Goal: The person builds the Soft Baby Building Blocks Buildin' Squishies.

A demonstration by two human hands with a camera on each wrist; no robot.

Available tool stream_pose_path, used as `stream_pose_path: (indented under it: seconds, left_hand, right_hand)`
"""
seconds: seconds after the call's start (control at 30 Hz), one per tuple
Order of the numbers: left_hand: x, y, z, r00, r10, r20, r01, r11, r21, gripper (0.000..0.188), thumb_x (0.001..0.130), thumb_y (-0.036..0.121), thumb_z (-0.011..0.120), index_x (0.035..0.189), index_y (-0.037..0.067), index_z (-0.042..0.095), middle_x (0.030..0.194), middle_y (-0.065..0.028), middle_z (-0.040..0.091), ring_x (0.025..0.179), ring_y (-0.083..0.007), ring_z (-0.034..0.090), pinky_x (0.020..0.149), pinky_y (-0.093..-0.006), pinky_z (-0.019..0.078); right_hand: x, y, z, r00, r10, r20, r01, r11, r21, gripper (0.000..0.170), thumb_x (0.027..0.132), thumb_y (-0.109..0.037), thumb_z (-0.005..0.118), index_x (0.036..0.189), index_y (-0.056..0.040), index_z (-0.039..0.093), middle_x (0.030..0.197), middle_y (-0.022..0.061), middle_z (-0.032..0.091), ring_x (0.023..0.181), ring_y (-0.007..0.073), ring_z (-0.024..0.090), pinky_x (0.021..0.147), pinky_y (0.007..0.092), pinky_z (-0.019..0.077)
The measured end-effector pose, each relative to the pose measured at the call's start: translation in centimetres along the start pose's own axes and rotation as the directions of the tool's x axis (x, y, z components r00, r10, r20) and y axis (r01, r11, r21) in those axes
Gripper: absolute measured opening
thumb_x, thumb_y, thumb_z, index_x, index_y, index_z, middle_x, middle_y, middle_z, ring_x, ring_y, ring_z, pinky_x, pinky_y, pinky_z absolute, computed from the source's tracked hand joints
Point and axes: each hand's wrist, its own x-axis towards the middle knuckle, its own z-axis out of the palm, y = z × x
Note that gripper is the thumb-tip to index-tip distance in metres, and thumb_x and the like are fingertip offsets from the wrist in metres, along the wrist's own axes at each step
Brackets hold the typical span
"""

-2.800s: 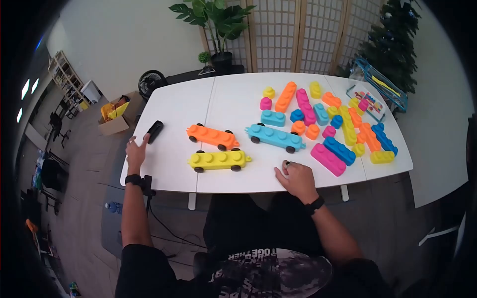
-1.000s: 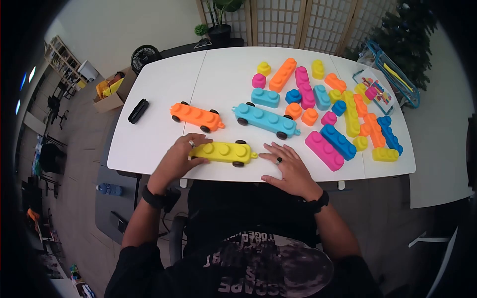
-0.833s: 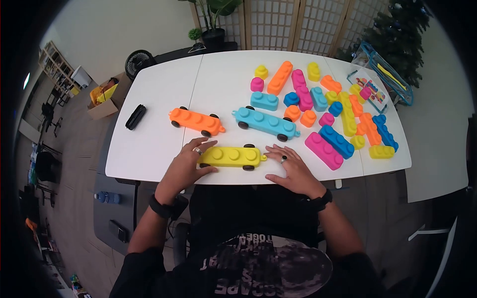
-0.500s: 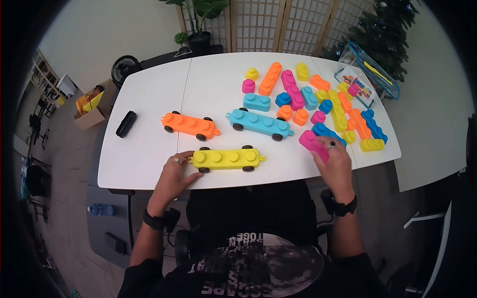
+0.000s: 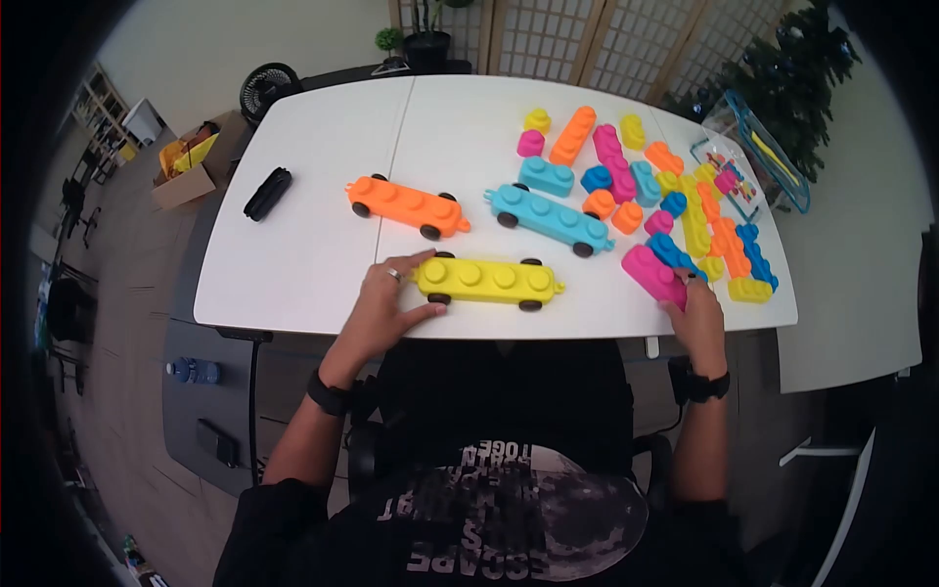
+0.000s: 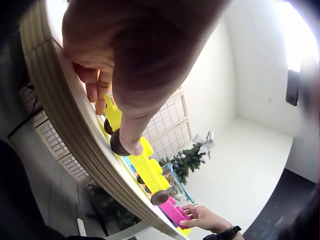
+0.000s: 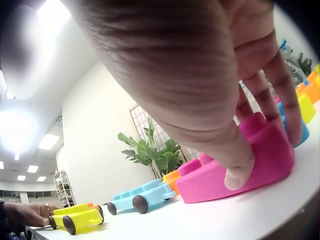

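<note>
In the head view, my left hand (image 5: 380, 305) holds the left end of a yellow wheeled toy block (image 5: 494, 281), thumb on the near side and fingers on the far side. The left wrist view shows the thumb against a wheel of this yellow block (image 6: 150, 167). My right hand (image 5: 699, 318) grips the right end of a long pink building block (image 5: 650, 269). In the right wrist view the thumb presses one side of the pink block (image 7: 210, 182), with fingers over the other. Beyond the yellow one stand an orange wheeled block (image 5: 409, 203) and a light-blue wheeled block (image 5: 550, 217).
Several loose blocks, such as a light-blue one (image 5: 546, 176) and a long orange one (image 5: 574, 135), spread over the right of the white table (image 5: 293, 264). A black case (image 5: 267, 194) lies at left. A clear bag with blue trim (image 5: 763, 147) sits at the back right corner.
My left hand has come from near the black case to the yellow wheeled block, which has shifted right. My right hand left that block's right end and took hold of the pink block.
</note>
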Motion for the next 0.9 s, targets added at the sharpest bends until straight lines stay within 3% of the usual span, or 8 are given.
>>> stream_pose_path:
  seconds: [0.13,0.23,0.27,0.33,0.43,0.6,0.8,0.9]
  left_hand:
    - [0.5,0.2,0.6,0.998,-0.027,0.049,0.029,0.999,-0.037,0.074,0.084,0.028,0.091,0.149,0.010,0.061,0.143,-0.0154,0.068,0.133,-0.0349,0.059,0.117,-0.0439,0.0423]
    - [1.0,1.8,0.8,0.998,-0.013,0.068,0.015,1.000,-0.019,0.072,0.085,0.032,0.090,0.149,0.012,0.062,0.142,-0.0139,0.069,0.132,-0.0347,0.061,0.116,-0.0449,0.0429]
    - [0.9,2.2,0.9,0.997,-0.021,0.078,0.022,1.000,-0.017,0.072,0.085,0.033,0.090,0.149,0.013,0.062,0.142,-0.0137,0.069,0.132,-0.0344,0.061,0.116,-0.0449,0.0431]
    - [1.1,2.3,1.8,0.999,0.031,0.031,-0.032,0.999,0.014,0.070,0.084,0.036,0.089,0.146,0.014,0.065,0.134,-0.0171,0.072,0.121,-0.0385,0.067,0.108,-0.0466,0.0486]
    - [1.3,2.7,2.7,0.998,0.054,0.024,-0.053,0.998,-0.022,0.070,0.084,0.036,0.089,0.146,0.015,0.065,0.132,-0.0174,0.073,0.115,-0.0382,0.069,0.106,-0.0471,0.0504]
    - [1.6,4.0,2.8,0.996,-0.056,0.068,0.060,0.997,-0.056,0.070,0.084,0.035,0.089,0.146,0.014,0.065,0.130,-0.0179,0.073,0.103,-0.0346,0.070,0.098,-0.0462,0.0552]
    - [2.1,4.2,3.8,0.997,-0.013,0.079,0.011,1.000,0.030,0.076,0.083,0.035,0.090,0.149,0.009,0.062,0.128,-0.0196,0.073,0.094,-0.0313,0.068,0.093,-0.0417,0.0563]
    - [2.3,4.5,4.0,0.994,-0.014,0.106,0.015,1.000,-0.009,0.077,0.083,0.033,0.091,0.149,0.007,0.061,0.133,-0.0200,0.070,0.098,-0.0317,0.067,0.094,-0.0430,0.0561]
  right_hand:
    - [-0.3,-3.2,-3.3,0.999,-0.011,-0.045,0.016,0.995,0.095,0.055,0.084,-0.006,0.086,0.135,-0.0041,0.067,0.121,0.0207,0.072,0.110,0.0416,0.071,0.092,0.0457,0.0572]
    - [-0.5,-8.1,-4.8,0.944,-0.300,-0.137,0.327,0.900,0.288,0.050,0.085,-0.007,0.085,0.132,-0.0057,0.070,0.121,0.0186,0.072,0.112,0.0397,0.070,0.093,0.0451,0.0568]
    - [-0.8,-10.4,-5.3,0.945,-0.318,-0.078,0.325,0.882,0.341,0.049,0.086,-0.013,0.085,0.133,-0.0089,0.073,0.122,0.0143,0.072,0.112,0.0352,0.070,0.095,0.0423,0.0572]
    - [-0.5,-12.6,-4.4,0.881,-0.466,-0.081,0.467,0.831,0.302,0.050,0.087,-0.016,0.084,0.136,-0.0117,0.073,0.124,0.0106,0.072,0.114,0.0321,0.068,0.096,0.0406,0.0570]
    - [-0.1,-14.0,-3.2,0.855,-0.517,0.041,0.485,0.826,0.288,0.050,0.088,-0.019,0.083,0.137,-0.0125,0.073,0.125,0.0085,0.071,0.115,0.0299,0.066,0.096,0.0397,0.0566]
    - [0.1,-13.7,-1.5,0.862,-0.505,0.032,0.472,0.826,0.308,0.046,0.088,-0.017,0.082,0.133,-0.0106,0.074,0.125,0.0087,0.071,0.114,0.0310,0.066,0.096,0.0410,0.0563]
    - [0.1,-13.1,-0.8,0.895,-0.437,0.083,0.403,0.875,0.267,0.046,0.086,-0.014,0.083,0.130,-0.0082,0.074,0.122,0.0108,0.071,0.112,0.0331,0.066,0.096,0.0419,0.0557]
    - [0.1,-13.2,-0.7,0.901,-0.426,0.075,0.400,0.886,0.235,0.046,0.085,-0.011,0.083,0.130,-0.0075,0.074,0.120,0.0110,0.071,0.110,0.0334,0.067,0.095,0.0422,0.0557]
